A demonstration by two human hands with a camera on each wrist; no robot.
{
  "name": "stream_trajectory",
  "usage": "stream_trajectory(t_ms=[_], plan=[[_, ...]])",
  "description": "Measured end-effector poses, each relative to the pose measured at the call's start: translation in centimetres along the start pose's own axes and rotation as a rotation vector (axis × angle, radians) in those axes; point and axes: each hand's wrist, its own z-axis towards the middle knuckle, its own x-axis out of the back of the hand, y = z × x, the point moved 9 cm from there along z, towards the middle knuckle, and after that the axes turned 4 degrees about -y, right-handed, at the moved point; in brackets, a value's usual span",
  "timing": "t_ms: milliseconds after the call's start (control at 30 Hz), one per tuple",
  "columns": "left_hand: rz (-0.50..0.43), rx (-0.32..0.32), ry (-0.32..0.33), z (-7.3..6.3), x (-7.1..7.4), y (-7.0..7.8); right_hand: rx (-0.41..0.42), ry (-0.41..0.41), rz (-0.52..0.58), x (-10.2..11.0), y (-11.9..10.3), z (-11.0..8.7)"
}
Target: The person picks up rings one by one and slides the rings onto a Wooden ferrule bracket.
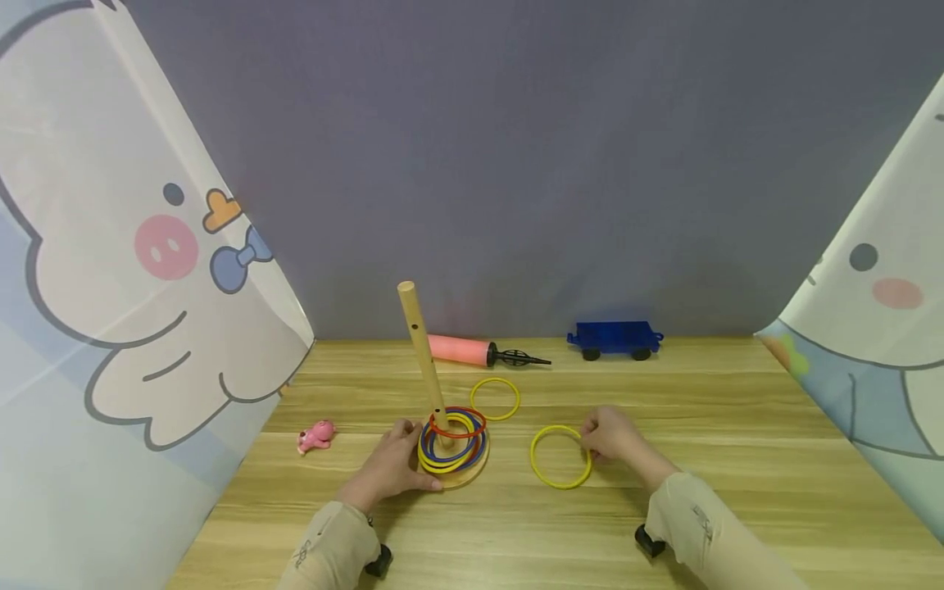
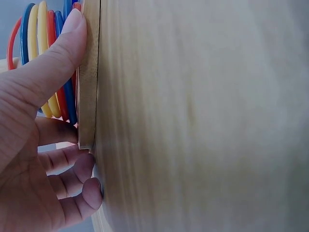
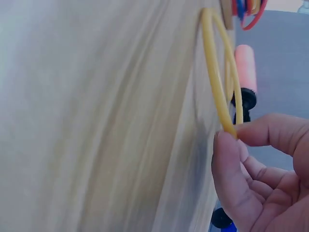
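Observation:
On the wooden table, a ring toss stand has a tall peg and a round wooden base. Red, blue and yellow rings are stacked round the peg's foot. My left hand grips the base from its left side, and in the left wrist view the thumb lies along its edge. To the right, a yellow ring is pinched between thumb and forefinger of my right hand. The right wrist view shows this yellow ring held slightly above the table.
Another yellow ring lies behind, close to the stand. A pink balloon pump and a blue toy wagon are along the back, by the grey wall. At the left lies a small pink toy figure.

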Motion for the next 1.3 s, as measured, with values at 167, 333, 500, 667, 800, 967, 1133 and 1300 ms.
stream_trajectory(t_ms=[167,333,500,667,800,967,1133,1300], plan=[[0.001,0.0,-0.002,0.0,-0.1,-0.1,0.019,-0.077,0.207,-0.9,-0.5,-1.3],[0.004,-0.003,0.0,0.1,-0.2,-0.1,0.108,-0.192,0.343,-1.8,-2.0,-2.2],[0.003,-0.003,0.001,0.0,-0.1,-0.2,0.156,-0.277,0.43,-2.3,-4.2,-3.0],[0.0,0.004,-0.005,0.1,-0.2,-0.3,0.205,-0.306,0.477,-2.6,-6.8,-3.5],[0.009,0.012,-0.007,0.3,-0.4,-0.6,0.244,-0.326,0.523,-2.6,-8.9,-4.0],[0.001,0.011,-0.004,0.2,-0.4,-0.6,0.254,-0.326,0.58,-2.7,-11.0,-4.3],[-0.007,0.005,-0.01,0.1,-0.4,-0.5,0.264,-0.315,0.637,-2.7,-13.2,-4.5],[-0.021,-0.007,-0.006,0.1,-0.2,-0.4,0.319,-0.285,0.696,-1.9,-16.2,-4.9]])
